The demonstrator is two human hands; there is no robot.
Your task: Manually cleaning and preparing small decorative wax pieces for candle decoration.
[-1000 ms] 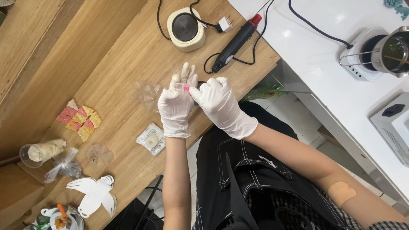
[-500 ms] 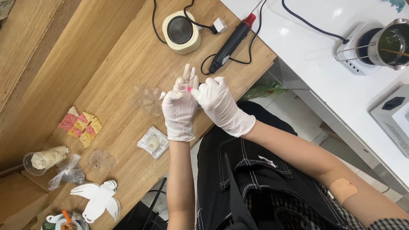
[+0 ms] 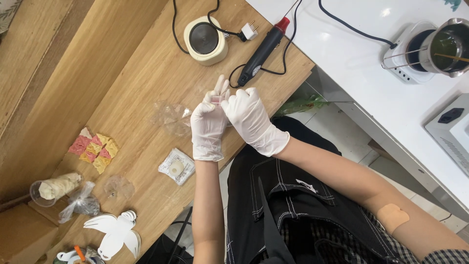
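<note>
Head view of a wooden desk (image 3: 146, 73) at which a person works with both hands in white gloves. The left hand (image 3: 208, 128) and the right hand (image 3: 254, 120) meet above the desk's near edge, fingers curled, pinching between their fingertips one small pink piece (image 3: 215, 99); neither hand is open, and the piece is held clear of the desk surface. Just beside the left hand lies one crumpled clear wrapper (image 3: 171, 117).

Judged from the pose, the step is fine two-handed work on the pink piece, best done with one hand steadying it while the other pulls gently, gripping only at the edges, since the gloves dull the touch and the piece could slip.

Counts: one round cream hot plate (image 3: 205, 39) and one black heat tool (image 3: 263, 51) with a red tip toward the far edge, their cords tangled between them; one cluster of pink and yellow paper shapes (image 3: 95, 149) near the desk's middle; one small sealed packet (image 3: 177, 166) at the near edge; one clear cup (image 3: 51, 188) holding a pale roll; one stack of white bird cut-outs (image 3: 115, 232). On the white counter (image 3: 351, 54) beside the desk stands one metal pot (image 3: 447, 46) on a small burner.
</note>
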